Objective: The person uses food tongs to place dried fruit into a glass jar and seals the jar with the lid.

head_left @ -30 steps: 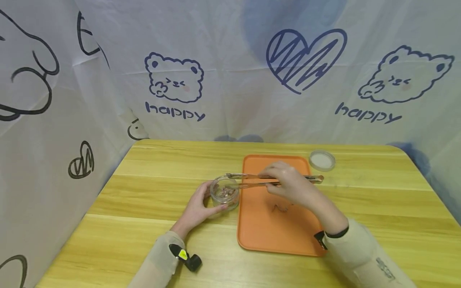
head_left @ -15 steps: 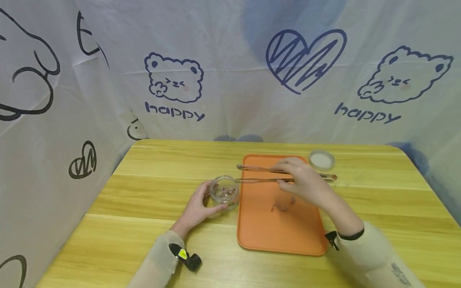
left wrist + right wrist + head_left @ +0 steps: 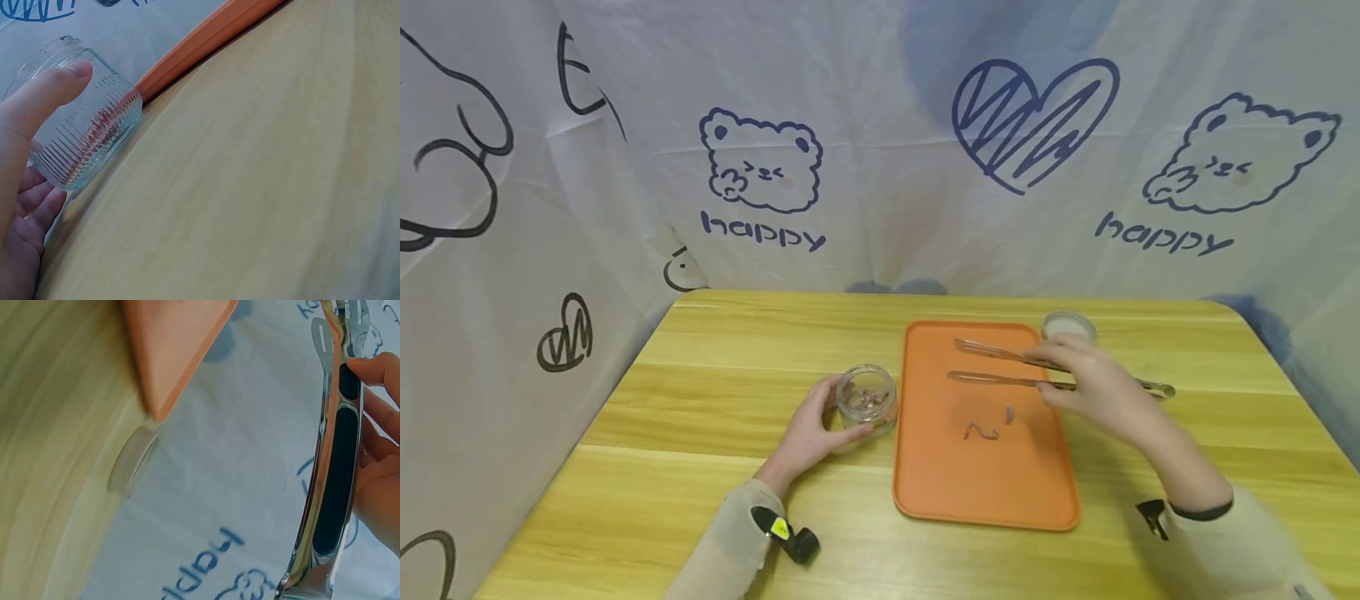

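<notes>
My left hand (image 3: 808,437) holds a clear glass jar (image 3: 87,134) on the table, thumb on one side and fingers round the other. Small reddish-brown pieces (image 3: 871,400) lie in the bottom of the jar, which has ribbed walls. My right hand (image 3: 1105,392) grips metal tongs (image 3: 992,378) with dark inlays along the handle. The tongs' two arms stand spread, with nothing between their tips, over the back of the orange tray (image 3: 977,496). Mid-tray lie a wavy reddish-brown strip (image 3: 988,436) and a smaller piece (image 3: 1009,415).
A round clear lid (image 3: 1063,323) lies behind the tray's back right corner, partly overlapped by my right hand in the head view. The wooden table (image 3: 700,400) meets printed white cloth (image 3: 872,167) at the back and left.
My right hand has drawn the tongs right, from over the jar to over the tray's back part. More of the pieces on the tray shows. The left hand and jar stay put.
</notes>
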Motion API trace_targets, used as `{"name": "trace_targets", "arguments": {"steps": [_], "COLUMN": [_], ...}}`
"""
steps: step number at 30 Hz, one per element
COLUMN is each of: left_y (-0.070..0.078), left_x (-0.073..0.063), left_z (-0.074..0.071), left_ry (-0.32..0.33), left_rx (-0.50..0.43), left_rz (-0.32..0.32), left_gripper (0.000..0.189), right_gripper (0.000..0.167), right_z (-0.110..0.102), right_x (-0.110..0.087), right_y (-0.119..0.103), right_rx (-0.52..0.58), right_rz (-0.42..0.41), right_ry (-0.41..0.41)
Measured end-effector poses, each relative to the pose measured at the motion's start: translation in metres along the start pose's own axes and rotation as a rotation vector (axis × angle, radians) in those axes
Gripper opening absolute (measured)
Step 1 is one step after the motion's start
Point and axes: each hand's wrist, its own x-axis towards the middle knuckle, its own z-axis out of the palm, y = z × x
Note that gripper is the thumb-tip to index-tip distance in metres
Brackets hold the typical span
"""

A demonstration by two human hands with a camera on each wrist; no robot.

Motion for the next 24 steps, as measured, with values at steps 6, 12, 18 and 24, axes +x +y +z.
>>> {"name": "trace_targets", "arguments": {"steps": [6,12,18,24], "left_y": [-0.02,-0.044,-0.042,-0.041], "left_x": [0.005,0.01,0.01,0.009], "left_z": [0.003,0.005,0.005,0.005], "left_ry": [0.007,0.017,0.022,0.025], "left_rx": [0.002,-0.009,-0.002,0.02], "left_rz": [-0.004,0.008,0.0,-0.017], "left_gripper": [0.076,0.079,0.079,0.08], "right_gripper": [0.04,0.038,0.036,0.033], "right_z": [-0.006,-0.004,0.001,0.007], "right_x": [-0.018,-0.03,-0.037,-0.045], "right_y": [0.015,0.03,0.04,0.043], "right_rx": [-0.034,-0.104,-0.09,-0.066], "right_rz": [-0.023,-0.127,-0.179,-0.16], "right_ry": [0.037,0.095,0.068,0.001]}}
